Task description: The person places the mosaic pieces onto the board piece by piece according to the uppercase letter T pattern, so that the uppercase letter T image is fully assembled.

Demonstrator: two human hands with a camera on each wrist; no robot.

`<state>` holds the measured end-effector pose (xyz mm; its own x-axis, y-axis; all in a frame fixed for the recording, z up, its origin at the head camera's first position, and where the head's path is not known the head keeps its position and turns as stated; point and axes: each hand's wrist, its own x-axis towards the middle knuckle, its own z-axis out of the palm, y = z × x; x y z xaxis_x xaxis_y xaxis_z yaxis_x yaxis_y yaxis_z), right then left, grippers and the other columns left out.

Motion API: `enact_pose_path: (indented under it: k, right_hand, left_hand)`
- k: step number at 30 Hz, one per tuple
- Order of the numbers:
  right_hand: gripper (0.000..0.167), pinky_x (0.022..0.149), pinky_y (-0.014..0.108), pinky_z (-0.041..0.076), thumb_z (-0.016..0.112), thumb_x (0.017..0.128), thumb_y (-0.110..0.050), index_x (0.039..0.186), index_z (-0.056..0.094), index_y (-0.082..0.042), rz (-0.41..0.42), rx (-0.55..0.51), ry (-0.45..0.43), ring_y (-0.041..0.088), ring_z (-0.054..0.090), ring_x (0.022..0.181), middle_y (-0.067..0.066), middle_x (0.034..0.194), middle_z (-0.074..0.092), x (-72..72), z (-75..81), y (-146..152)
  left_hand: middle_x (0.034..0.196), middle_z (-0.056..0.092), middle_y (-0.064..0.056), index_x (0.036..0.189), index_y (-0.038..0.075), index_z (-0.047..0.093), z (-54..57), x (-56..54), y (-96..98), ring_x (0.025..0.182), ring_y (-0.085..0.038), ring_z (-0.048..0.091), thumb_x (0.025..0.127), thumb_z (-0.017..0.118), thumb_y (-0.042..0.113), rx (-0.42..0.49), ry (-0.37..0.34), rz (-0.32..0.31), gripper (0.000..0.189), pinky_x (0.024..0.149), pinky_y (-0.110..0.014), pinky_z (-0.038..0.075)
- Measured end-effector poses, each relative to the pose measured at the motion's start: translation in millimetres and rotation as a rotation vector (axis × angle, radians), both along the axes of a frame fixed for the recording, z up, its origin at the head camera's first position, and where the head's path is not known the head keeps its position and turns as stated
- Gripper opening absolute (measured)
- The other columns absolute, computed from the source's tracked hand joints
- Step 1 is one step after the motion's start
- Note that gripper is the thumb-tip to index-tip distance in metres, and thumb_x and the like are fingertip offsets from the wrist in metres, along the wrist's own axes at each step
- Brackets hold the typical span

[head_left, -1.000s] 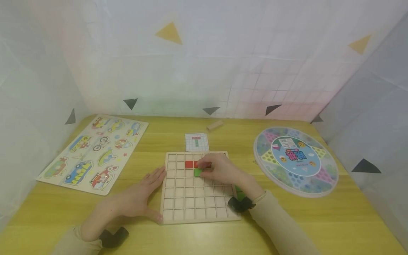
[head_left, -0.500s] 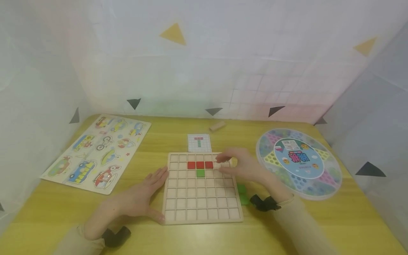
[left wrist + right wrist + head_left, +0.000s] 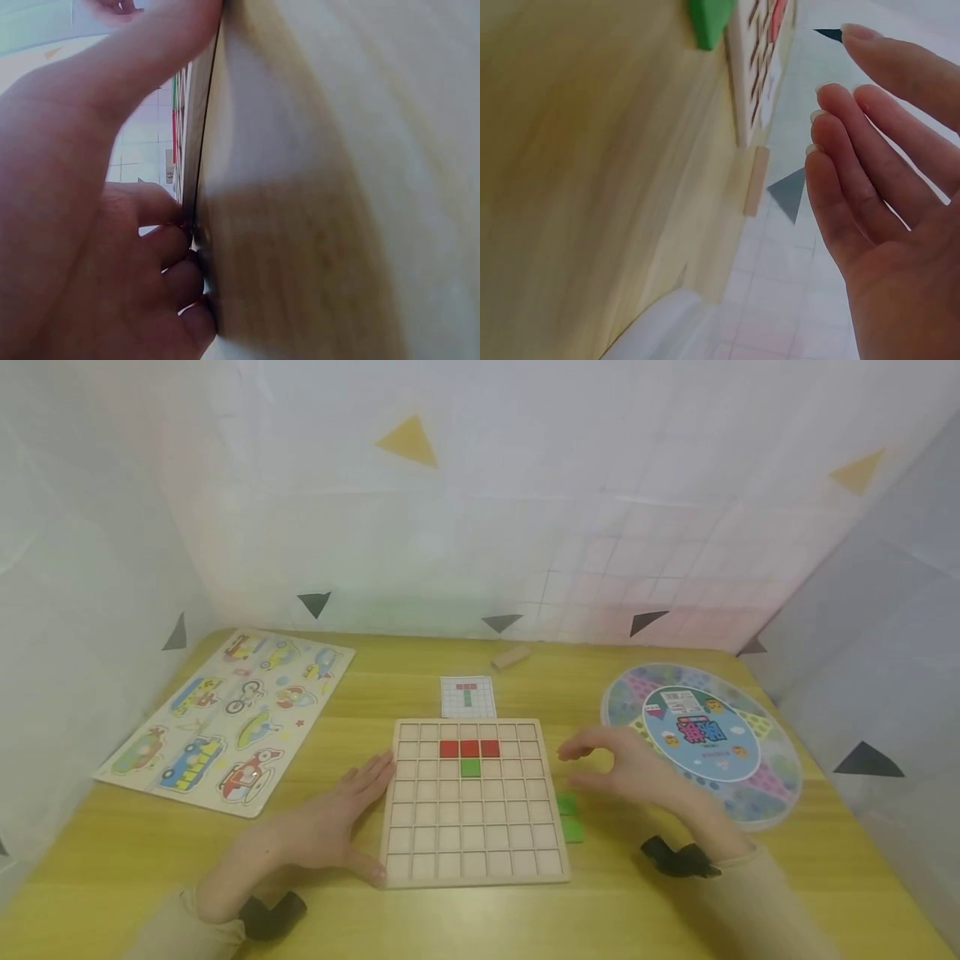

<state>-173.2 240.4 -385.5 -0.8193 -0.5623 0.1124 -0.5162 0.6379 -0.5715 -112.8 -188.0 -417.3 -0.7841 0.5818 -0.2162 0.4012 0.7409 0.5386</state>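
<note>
A wooden grid board lies in the middle of the table in the head view. Three red square tiles form a row in its upper part, with one green tile below the middle one. My left hand rests along the board's left side, thumb and fingertips touching its edge. Right of the board, my right hand hovers with fingers loosely bent and holds nothing. Just below it, loose green tiles lie beside the board's right edge, partly hidden. In the right wrist view, a gap separates the thumb from the fingers.
Behind the board lies a pattern card printed with a red and green T shape. A small wooden block sits farther back. At left is a vehicle puzzle board; a round game box occupies the right.
My right hand has let go of the green tile, which now shows in the grid, and has moved right, off the board toward the loose green tiles. The left hand stays put.
</note>
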Motion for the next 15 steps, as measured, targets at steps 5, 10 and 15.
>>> enact_pose_path:
  k: [5, 10, 15]
  right_hand:
    - [0.031, 0.090, 0.045, 0.057, 0.084, 0.082, -0.022, 0.110, 0.074, -0.018, 0.001, 0.005, 0.002, 0.009, 0.065, 0.101, -0.015, 0.107, 0.071, 3.6, -3.7, 9]
    - [0.030, 0.092, 0.042, 0.057, 0.083, 0.083, -0.025, 0.111, 0.073, -0.023, -0.024, 0.021, -0.033, 0.006, 0.064, 0.102, -0.018, 0.107, 0.070, 5.0, -12.0, 15]
    - [0.031, 0.091, 0.039, 0.057, 0.084, 0.081, -0.022, 0.110, 0.073, -0.021, 0.008, 0.015, -0.015, 0.008, 0.065, 0.101, -0.014, 0.107, 0.072, 3.5, -17.4, 13]
  left_hand:
    - [0.169, -0.003, -0.007, 0.161, 0.007, 0.010, 2.0, 1.0, 0.6, 0.153, -0.042, 0.006, 0.063, 0.075, 0.075, 0.013, 0.000, -0.002, 0.136, 0.120, -0.063, 0.019]
    - [0.169, -0.003, -0.007, 0.161, 0.008, 0.009, 3.4, 1.1, 2.0, 0.153, -0.042, 0.006, 0.063, 0.075, 0.074, 0.015, -0.011, 0.001, 0.136, 0.120, -0.063, 0.019]
    - [0.169, -0.003, -0.010, 0.161, 0.008, 0.007, 2.6, 0.8, 0.8, 0.152, -0.044, 0.005, 0.063, 0.077, 0.073, 0.014, -0.018, 0.013, 0.137, 0.120, -0.062, 0.017]
